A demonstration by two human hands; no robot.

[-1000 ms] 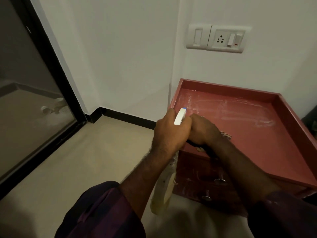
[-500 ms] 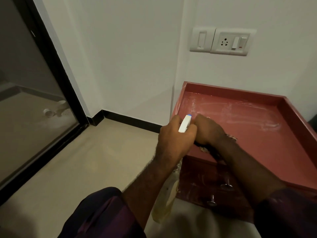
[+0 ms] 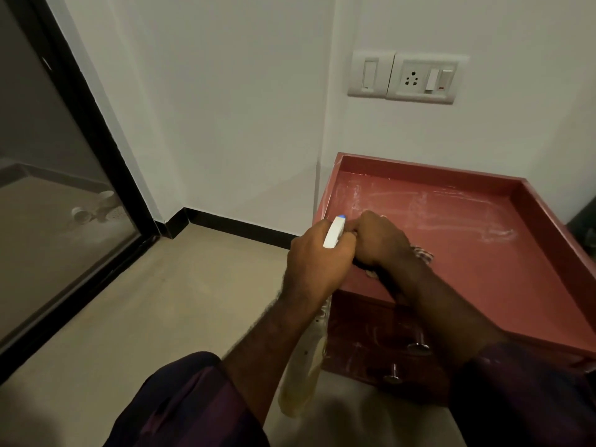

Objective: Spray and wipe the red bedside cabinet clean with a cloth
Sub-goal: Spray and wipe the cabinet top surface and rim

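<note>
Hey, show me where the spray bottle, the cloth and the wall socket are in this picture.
spray bottle point(image 3: 333, 233), head view, on its white spray head.
cloth point(image 3: 424, 254), head view, on the checked corner that sticks out.
wall socket point(image 3: 412, 78), head view, on the plate between the pin holes.

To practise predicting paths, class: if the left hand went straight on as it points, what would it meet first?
Likely the right hand, close ahead by the bottle nozzle; beyond it the cabinet rim. Depth is uncertain.
</note>
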